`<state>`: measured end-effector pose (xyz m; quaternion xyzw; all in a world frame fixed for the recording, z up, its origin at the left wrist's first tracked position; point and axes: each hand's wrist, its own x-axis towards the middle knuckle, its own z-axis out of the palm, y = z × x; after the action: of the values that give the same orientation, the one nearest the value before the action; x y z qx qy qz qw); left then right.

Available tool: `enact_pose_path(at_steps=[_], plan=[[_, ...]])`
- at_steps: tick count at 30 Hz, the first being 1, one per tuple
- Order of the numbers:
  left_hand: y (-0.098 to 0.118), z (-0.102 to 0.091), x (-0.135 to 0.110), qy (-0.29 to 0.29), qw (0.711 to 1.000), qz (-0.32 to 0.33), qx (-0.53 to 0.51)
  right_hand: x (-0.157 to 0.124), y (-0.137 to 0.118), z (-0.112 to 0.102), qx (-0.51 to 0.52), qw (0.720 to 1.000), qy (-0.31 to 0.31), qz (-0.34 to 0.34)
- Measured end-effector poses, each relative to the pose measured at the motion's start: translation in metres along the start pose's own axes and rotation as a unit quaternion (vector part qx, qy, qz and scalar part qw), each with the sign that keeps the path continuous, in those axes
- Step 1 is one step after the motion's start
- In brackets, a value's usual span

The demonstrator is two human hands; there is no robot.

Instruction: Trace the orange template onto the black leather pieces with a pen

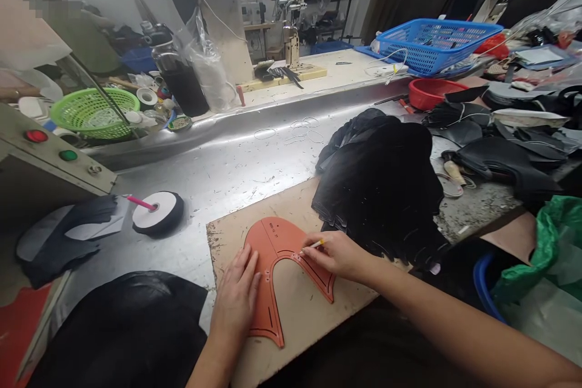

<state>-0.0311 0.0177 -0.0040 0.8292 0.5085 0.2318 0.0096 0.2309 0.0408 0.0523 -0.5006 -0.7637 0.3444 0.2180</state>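
Observation:
An orange horseshoe-shaped template [284,242] with slots and small holes lies on a brown cardboard sheet [300,309] near the front of a metal table. My left hand [236,300] lies flat on the template's left arm, fingers stretched out and pressing it down. My right hand [339,253] pinches a thin pen with a yellow band [314,245]; its tip touches the template's inner right edge. A stack of black cut pieces [382,185] sits just right of the cardboard.
A white tape roll with a pink pen [157,211] lies left. Black material [122,321] lies at the front left. A green basket [95,110], a blue basket [431,42], a red bowl [427,92] and a sewing machine [291,24] stand behind. A green bag [550,242] sits right.

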Motion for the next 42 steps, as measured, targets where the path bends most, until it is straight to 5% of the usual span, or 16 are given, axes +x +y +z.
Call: enact_pose_path(at_steps=[10,15,24,31,36,42], plan=[[0.000,0.001,0.000,-0.001,1.000,-0.004,-0.003,0.006,-0.001,-0.001,-0.026,1.000,0.002,-0.004],[-0.002,0.003,0.001,-0.007,1.000,-0.019,-0.017,-0.020,0.002,-0.027,0.079,0.994,-0.066,0.042],[-0.003,0.006,0.003,0.004,1.000,-0.002,-0.012,-0.053,-0.003,-0.029,-0.013,0.992,-0.125,-0.009],[-0.004,0.005,0.003,0.003,1.000,0.000,-0.016,-0.050,0.016,-0.048,-0.062,0.994,-0.070,0.055],[-0.004,0.005,0.002,-0.014,0.999,-0.015,-0.031,-0.023,0.010,-0.051,0.016,0.997,-0.018,0.073],[-0.001,0.003,-0.001,0.018,0.999,-0.013,-0.049,0.052,-0.020,0.002,-0.068,0.989,0.058,0.122]])
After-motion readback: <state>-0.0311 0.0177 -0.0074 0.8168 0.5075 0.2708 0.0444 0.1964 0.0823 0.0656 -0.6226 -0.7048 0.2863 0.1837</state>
